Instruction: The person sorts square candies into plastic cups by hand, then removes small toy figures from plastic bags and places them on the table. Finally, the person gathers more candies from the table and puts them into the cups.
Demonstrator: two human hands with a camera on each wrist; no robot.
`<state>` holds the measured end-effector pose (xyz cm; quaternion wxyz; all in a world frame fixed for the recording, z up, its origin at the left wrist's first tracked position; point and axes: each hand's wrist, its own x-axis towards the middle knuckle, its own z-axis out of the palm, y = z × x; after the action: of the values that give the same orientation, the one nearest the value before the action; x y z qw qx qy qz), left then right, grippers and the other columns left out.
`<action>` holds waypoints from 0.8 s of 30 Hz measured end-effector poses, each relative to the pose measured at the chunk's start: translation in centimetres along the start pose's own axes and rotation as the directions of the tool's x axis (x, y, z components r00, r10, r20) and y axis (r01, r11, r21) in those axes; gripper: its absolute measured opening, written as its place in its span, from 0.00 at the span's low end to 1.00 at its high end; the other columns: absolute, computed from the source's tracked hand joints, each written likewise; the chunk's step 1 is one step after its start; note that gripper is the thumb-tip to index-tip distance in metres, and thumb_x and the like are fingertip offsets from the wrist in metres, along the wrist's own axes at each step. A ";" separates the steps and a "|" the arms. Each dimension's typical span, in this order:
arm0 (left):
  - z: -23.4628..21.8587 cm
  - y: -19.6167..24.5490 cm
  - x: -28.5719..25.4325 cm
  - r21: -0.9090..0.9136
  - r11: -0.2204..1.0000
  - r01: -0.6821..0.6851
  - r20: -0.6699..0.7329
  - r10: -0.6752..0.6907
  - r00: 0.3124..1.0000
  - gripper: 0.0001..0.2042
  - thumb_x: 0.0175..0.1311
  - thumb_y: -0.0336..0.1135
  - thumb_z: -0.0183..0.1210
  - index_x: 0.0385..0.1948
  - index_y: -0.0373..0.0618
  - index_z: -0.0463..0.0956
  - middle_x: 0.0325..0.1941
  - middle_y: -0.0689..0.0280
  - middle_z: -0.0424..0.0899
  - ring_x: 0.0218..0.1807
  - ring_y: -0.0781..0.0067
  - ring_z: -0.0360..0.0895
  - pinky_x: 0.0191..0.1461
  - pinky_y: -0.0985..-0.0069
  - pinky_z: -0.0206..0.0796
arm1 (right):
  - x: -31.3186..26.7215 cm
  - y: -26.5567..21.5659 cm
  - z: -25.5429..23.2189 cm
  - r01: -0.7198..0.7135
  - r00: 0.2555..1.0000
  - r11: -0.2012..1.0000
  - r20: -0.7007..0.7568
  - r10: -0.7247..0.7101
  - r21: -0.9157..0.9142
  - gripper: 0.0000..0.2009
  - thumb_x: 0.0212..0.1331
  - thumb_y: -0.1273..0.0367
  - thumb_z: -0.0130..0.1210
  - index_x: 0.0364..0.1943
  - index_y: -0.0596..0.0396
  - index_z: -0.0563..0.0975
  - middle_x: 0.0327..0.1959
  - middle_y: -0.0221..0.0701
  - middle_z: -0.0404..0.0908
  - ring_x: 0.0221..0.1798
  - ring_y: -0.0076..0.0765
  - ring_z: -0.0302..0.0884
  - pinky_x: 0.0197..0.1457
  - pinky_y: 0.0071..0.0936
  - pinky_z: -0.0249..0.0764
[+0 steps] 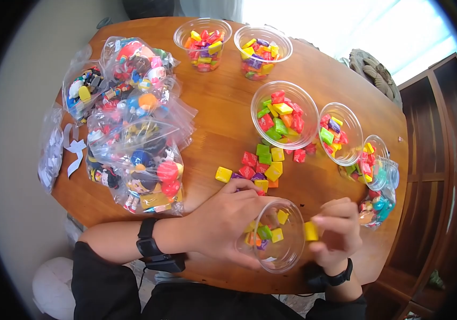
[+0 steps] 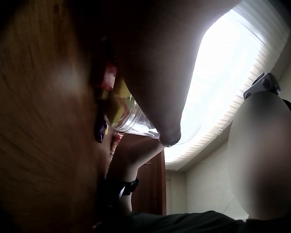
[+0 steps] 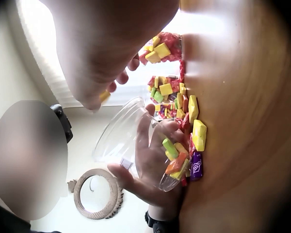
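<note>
In the head view my left hand [image 1: 228, 221] curls round a clear plastic cup [image 1: 282, 256], tilted with its mouth toward the right hand. Several yellow, green, orange and purple wrapped candies [image 1: 264, 232] lie inside it; the right wrist view shows them low in the cup [image 3: 111, 141]. My right hand [image 1: 339, 229] pinches a yellow candy [image 1: 311, 231] just right of the rim. Beyond the left hand, a loose group of red, yellow, green and purple candies [image 1: 249, 159] lies on the table, with one yellow candy [image 1: 223, 174] at its left side.
Candy-filled clear cups [image 1: 284, 140] curve from the table's back to its right. Plastic bags of small figures [image 1: 143, 128] cover the left side of the wooden table [image 1: 215, 106], beside white paper strips [image 1: 76, 154]. Another bag [image 1: 376, 208] lies at the right edge.
</note>
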<state>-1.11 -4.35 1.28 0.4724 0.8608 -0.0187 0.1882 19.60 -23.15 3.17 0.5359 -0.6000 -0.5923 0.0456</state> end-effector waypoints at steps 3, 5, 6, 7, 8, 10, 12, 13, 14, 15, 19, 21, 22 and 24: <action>-0.1 0.0 0.0 0.009 1.000 -0.002 0.006 0.002 1.000 0.52 0.51 0.61 0.82 0.76 0.44 0.69 0.50 0.66 0.90 0.53 0.60 0.86 0.72 0.54 0.66 | 0.7 -0.2 0.2 0.027 0.967 0.999 0.253 -0.036 0.041 0.21 0.73 0.54 0.69 0.54 0.59 0.86 0.47 0.42 0.85 0.46 0.43 0.83 0.50 0.37 0.79; -0.1 0.0 0.0 0.012 1.000 -0.004 0.010 0.004 1.000 0.52 0.51 0.61 0.82 0.76 0.44 0.69 0.50 0.66 0.90 0.53 0.60 0.86 0.72 0.55 0.66 | 0.7 0.3 0.6 -0.037 0.978 0.998 0.209 0.024 0.060 0.20 0.75 0.56 0.66 0.56 0.60 0.85 0.48 0.42 0.85 0.47 0.43 0.83 0.50 0.37 0.80; -0.1 -0.1 -0.1 0.008 1.000 -0.010 0.006 0.010 1.000 0.51 0.51 0.61 0.82 0.76 0.44 0.69 0.50 0.66 0.89 0.53 0.60 0.86 0.72 0.55 0.66 | 0.7 0.5 0.7 -0.097 0.983 0.992 0.167 0.082 0.081 0.20 0.77 0.57 0.63 0.59 0.60 0.84 0.48 0.42 0.85 0.47 0.43 0.83 0.50 0.38 0.80; 0.0 -0.2 -0.1 0.003 1.000 -0.017 0.002 0.017 1.000 0.51 0.52 0.61 0.82 0.76 0.44 0.69 0.51 0.66 0.89 0.53 0.60 0.85 0.72 0.55 0.65 | 0.5 0.8 0.1 -0.132 0.970 0.989 0.212 0.115 0.069 0.18 0.77 0.65 0.61 0.63 0.61 0.81 0.54 0.45 0.84 0.55 0.47 0.83 0.59 0.40 0.80; 0.0 -0.2 -0.1 0.003 1.000 -0.016 0.002 0.016 1.000 0.51 0.52 0.61 0.82 0.76 0.44 0.69 0.51 0.66 0.89 0.53 0.60 0.85 0.72 0.55 0.65 | 0.7 0.8 0.3 -0.132 0.970 0.989 0.213 0.115 0.069 0.18 0.77 0.65 0.61 0.63 0.61 0.81 0.54 0.45 0.84 0.55 0.47 0.83 0.59 0.40 0.80; 0.0 -0.1 0.0 -0.009 0.999 -0.030 -0.016 0.030 0.999 0.51 0.53 0.60 0.81 0.76 0.43 0.69 0.50 0.66 0.89 0.53 0.60 0.85 0.72 0.54 0.65 | 1.4 0.8 1.4 -0.207 0.943 0.968 0.236 0.237 -0.142 0.21 0.72 0.72 0.63 0.68 0.60 0.79 0.69 0.47 0.77 0.70 0.53 0.74 0.73 0.45 0.70; 0.0 -0.1 -0.1 -0.008 1.000 -0.030 -0.016 0.030 0.999 0.50 0.53 0.60 0.81 0.76 0.43 0.69 0.50 0.65 0.89 0.52 0.60 0.85 0.71 0.54 0.66 | 1.7 0.8 2.1 -0.246 0.924 0.938 0.233 0.303 -0.245 0.24 0.70 0.76 0.64 0.70 0.59 0.78 0.76 0.48 0.74 0.78 0.57 0.70 0.81 0.48 0.65; 0.1 -0.1 0.0 -0.007 0.999 -0.033 -0.019 0.033 0.999 0.50 0.54 0.60 0.81 0.75 0.42 0.69 0.50 0.64 0.89 0.52 0.59 0.85 0.71 0.54 0.66 | 1.8 0.8 2.3 -0.157 0.909 0.916 0.309 0.280 -0.369 0.27 0.68 0.75 0.65 0.72 0.57 0.77 0.79 0.46 0.72 0.80 0.58 0.67 0.82 0.49 0.64; 0.1 -0.1 0.0 -0.007 0.999 -0.033 -0.017 0.033 0.999 0.50 0.54 0.60 0.81 0.75 0.42 0.69 0.50 0.64 0.89 0.52 0.59 0.85 0.71 0.54 0.66 | 1.8 0.9 2.4 -0.055 0.884 0.876 0.385 0.265 -0.479 0.30 0.67 0.74 0.66 0.75 0.54 0.77 0.82 0.45 0.70 0.82 0.59 0.65 0.83 0.51 0.62; 0.0 -0.2 0.0 0.000 0.999 -0.032 -0.010 0.032 0.999 0.50 0.53 0.60 0.81 0.75 0.41 0.69 0.50 0.63 0.88 0.52 0.59 0.85 0.71 0.53 0.66 | 1.6 0.9 2.4 -0.055 0.869 0.879 0.410 0.276 -0.474 0.33 0.65 0.71 0.68 0.77 0.49 0.76 0.84 0.42 0.67 0.85 0.59 0.62 0.85 0.54 0.61; 0.0 -0.2 0.0 0.053 0.998 -0.040 -0.008 0.041 0.999 0.50 0.51 0.60 0.82 0.73 0.39 0.70 0.49 0.61 0.87 0.51 0.57 0.85 0.71 0.52 0.66 | 1.7 0.9 2.0 0.027 0.850 0.872 0.471 0.237 -0.488 0.31 0.66 0.66 0.68 0.75 0.48 0.77 0.82 0.40 0.70 0.84 0.57 0.64 0.85 0.61 0.58; 0.0 -0.3 0.0 0.038 0.999 -0.037 0.001 0.037 0.999 0.50 0.51 0.60 0.82 0.73 0.40 0.71 0.49 0.60 0.87 0.51 0.57 0.85 0.71 0.52 0.66 | 1.5 1.2 1.9 0.029 0.852 0.887 0.476 0.219 -0.460 0.31 0.66 0.66 0.67 0.75 0.48 0.78 0.81 0.39 0.72 0.83 0.56 0.65 0.85 0.61 0.59; 0.0 -0.3 0.0 0.025 0.999 -0.030 0.006 0.030 1.000 0.51 0.50 0.60 0.82 0.73 0.40 0.71 0.49 0.60 0.87 0.51 0.56 0.85 0.72 0.52 0.66 | 1.4 1.3 1.9 0.034 0.853 0.903 0.484 0.198 -0.429 0.30 0.66 0.66 0.67 0.74 0.48 0.78 0.80 0.39 0.73 0.83 0.56 0.66 0.85 0.61 0.59; -0.1 -0.3 -0.1 0.019 0.999 -0.028 0.010 0.028 1.000 0.51 0.49 0.60 0.83 0.73 0.40 0.71 0.50 0.59 0.87 0.52 0.56 0.85 0.72 0.52 0.66 | 1.5 1.1 2.2 -0.002 0.857 0.918 0.472 0.206 -0.396 0.28 0.67 0.65 0.67 0.73 0.46 0.80 0.79 0.38 0.74 0.82 0.56 0.67 0.85 0.62 0.59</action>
<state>-1.14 -4.18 1.08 0.4616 0.8658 -0.0313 0.1905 19.29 -20.44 2.32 0.2315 -0.6912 -0.6749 0.1145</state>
